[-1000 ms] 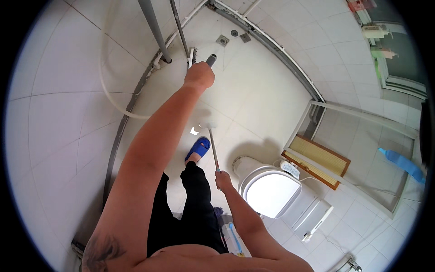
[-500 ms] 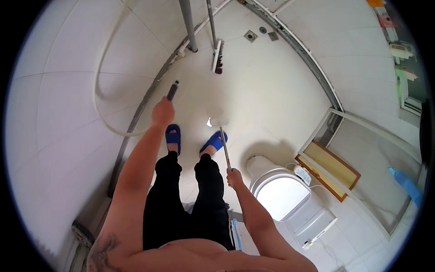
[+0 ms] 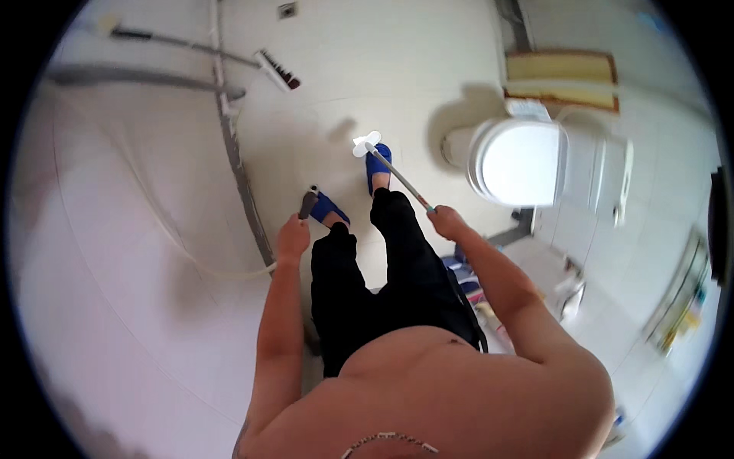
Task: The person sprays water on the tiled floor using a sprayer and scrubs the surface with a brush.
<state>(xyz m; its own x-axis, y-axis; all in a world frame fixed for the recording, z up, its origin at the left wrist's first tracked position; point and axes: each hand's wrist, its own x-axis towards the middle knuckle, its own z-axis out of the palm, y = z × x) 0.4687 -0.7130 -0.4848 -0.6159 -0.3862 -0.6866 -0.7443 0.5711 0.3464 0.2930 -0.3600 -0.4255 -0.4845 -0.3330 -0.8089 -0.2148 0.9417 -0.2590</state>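
Note:
My left hand [image 3: 293,239] is closed round the dark grip of a spray nozzle [image 3: 308,203] on a pale hose [image 3: 164,229]. The nozzle points away from me, above the floor by my left slipper [image 3: 329,208]. My right hand [image 3: 449,222] grips the lower end of a thin metal stick [image 3: 401,181] with a white two-lobed head [image 3: 367,144]. From my view that head overlaps the front of my right blue slipper [image 3: 380,162]; whether it touches the floor I cannot tell.
On the right stands a white toilet [image 3: 520,162], with a tan framed panel [image 3: 562,69] beyond it. A broom [image 3: 277,70] leans at the far left beside a grey pipe [image 3: 145,79]. Farther off is a floor drain [image 3: 287,11]. Assorted items [image 3: 470,283] lie behind my right leg.
My view and body have turned to the right, so the toilet sits higher and the broom farther left. My feet have shifted. Both hands keep hold of the nozzle and the stick.

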